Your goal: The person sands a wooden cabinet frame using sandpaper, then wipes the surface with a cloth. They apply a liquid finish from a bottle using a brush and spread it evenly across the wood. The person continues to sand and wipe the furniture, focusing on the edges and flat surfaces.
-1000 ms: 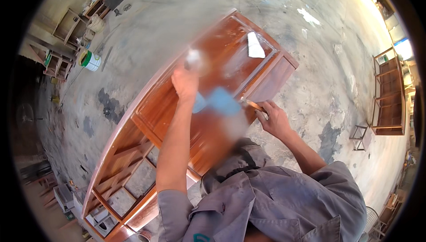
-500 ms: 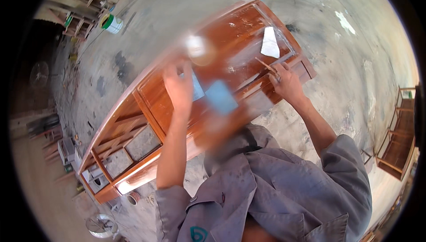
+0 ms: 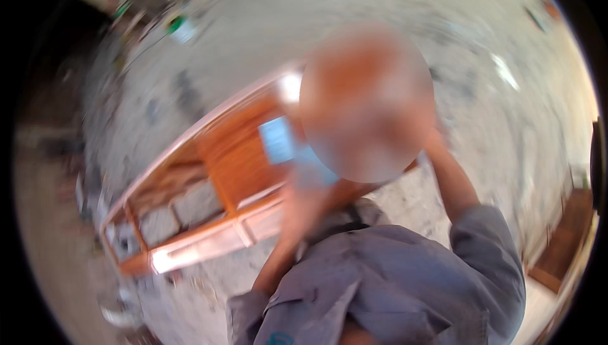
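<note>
A reddish-brown varnished wooden furniture piece (image 3: 237, 152) lies slantwise before me, with an open slatted frame at its left end. My left hand (image 3: 304, 202) is smeared by motion at its near edge, beside a blue sheet (image 3: 313, 166); whether it grips the sheet I cannot make out. Another blue sheet (image 3: 277, 141) lies flat on the wood, apart from the hand. My right hand (image 3: 419, 120) is over the right part of the piece, inside a heavily blurred patch that hides its fingers and anything in them.
A bright white spot or object (image 3: 292, 85) shows at the far edge of the wood. On the grey floor (image 3: 253, 35) stands a white and green bucket (image 3: 182, 30) at far left. A brown wooden piece (image 3: 563, 240) stands at the right.
My left hand has come off the left blue sheet and moved right and nearer to me. The right hand, which held a thin brown stick, is now blurred. The whole view has shifted.
</note>
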